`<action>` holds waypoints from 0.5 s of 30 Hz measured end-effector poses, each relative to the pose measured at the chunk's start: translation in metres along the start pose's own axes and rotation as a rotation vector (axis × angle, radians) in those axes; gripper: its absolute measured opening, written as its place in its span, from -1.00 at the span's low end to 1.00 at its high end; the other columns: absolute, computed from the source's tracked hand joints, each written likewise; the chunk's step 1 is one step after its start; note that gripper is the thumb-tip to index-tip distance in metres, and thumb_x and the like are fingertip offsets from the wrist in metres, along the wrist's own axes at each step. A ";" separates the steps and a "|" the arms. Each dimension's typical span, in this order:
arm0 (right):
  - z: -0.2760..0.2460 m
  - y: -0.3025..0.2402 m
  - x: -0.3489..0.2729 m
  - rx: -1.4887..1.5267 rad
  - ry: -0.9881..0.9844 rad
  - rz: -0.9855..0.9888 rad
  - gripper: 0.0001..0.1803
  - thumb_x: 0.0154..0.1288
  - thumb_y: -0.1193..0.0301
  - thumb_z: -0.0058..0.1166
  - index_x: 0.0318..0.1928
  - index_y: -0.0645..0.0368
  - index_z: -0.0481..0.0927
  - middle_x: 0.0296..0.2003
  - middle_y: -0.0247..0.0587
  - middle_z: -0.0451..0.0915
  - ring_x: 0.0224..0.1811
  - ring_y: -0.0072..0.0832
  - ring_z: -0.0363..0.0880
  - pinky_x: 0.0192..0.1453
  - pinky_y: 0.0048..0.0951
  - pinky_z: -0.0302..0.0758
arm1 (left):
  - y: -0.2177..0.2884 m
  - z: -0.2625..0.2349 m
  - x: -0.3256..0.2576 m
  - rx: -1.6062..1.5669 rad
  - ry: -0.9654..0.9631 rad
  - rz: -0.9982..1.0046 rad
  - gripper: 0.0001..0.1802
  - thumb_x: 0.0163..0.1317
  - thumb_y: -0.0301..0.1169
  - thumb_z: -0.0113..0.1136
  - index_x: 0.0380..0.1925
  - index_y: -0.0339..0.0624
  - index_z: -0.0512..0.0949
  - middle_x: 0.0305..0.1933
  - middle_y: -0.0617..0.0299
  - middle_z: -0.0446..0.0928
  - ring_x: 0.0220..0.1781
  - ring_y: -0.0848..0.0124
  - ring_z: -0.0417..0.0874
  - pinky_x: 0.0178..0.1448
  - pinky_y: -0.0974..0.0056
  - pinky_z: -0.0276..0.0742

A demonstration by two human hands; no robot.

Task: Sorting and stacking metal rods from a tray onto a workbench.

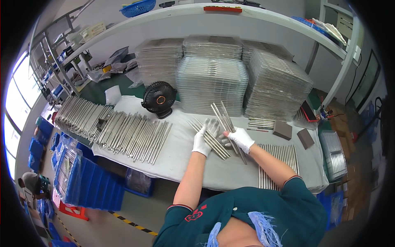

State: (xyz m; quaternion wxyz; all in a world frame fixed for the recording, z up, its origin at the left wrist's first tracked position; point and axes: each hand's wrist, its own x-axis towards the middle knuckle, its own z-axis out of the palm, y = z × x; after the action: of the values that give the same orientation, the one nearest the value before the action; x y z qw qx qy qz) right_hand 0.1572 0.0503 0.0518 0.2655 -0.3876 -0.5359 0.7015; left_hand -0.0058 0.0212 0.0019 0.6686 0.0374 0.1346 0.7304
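Both my hands wear white gloves and are over the middle of a table covered with white cloth point(197, 169). In my left hand point(202, 142) lie several slim metal rods point(214, 144), slanting down to the right. My right hand point(239, 139) grips another few metal rods point(224, 117), which stand steeper and fan apart at their upper ends. The two bundles are close together, and the fingers between them are partly hidden. Under my right forearm lies a row of rods point(292, 156). A long row of similar rods point(135, 138) covers the table's left side.
A black fan point(159, 99) stands behind the left rods. Wrapped stacks of rod trays point(212, 84) rise at the back. Dark blocks point(282, 130) lie at the right, near a few short rods point(261, 123). Blue bins point(98, 181) stand below on the left. A shelf point(177, 11) spans overhead.
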 end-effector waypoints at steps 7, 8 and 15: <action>-0.021 -0.003 -0.016 -0.009 0.049 -0.428 -0.71 0.21 0.34 0.06 -0.19 0.31 0.41 -0.30 -0.14 0.56 -0.24 -0.45 0.56 -0.10 -0.46 0.52 | -0.001 0.003 -0.002 0.018 0.012 0.031 -0.60 0.27 -0.38 -0.11 0.11 -0.19 0.24 0.18 0.05 0.27 0.22 0.14 0.29 0.30 0.10 0.22; -0.024 0.006 -0.013 -0.029 0.070 -0.484 -0.72 0.21 0.34 0.05 -0.19 0.31 0.41 -0.30 -0.14 0.56 -0.23 -0.45 0.56 -0.08 -0.46 0.51 | -0.001 0.003 -0.002 0.014 0.014 0.031 -0.60 0.27 -0.38 -0.11 0.11 -0.19 0.24 0.18 0.05 0.27 0.22 0.14 0.29 0.30 0.10 0.22; -0.020 0.033 -0.003 -0.254 -0.016 -0.322 -0.69 0.21 0.39 0.06 -0.07 0.25 0.44 -0.32 -0.33 0.56 -0.31 -0.61 0.49 -0.18 -0.59 0.41 | -0.001 0.002 0.001 0.130 0.112 0.023 -0.61 0.28 -0.38 -0.15 0.12 -0.14 0.25 0.20 0.11 0.25 0.21 0.20 0.30 0.28 0.13 0.23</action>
State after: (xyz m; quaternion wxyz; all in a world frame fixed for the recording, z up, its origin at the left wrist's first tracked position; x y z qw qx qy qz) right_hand 0.1762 0.0495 0.0181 0.3186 -0.3218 -0.6773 0.5798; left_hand -0.0049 0.0226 0.0033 0.6478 0.0414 0.2184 0.7287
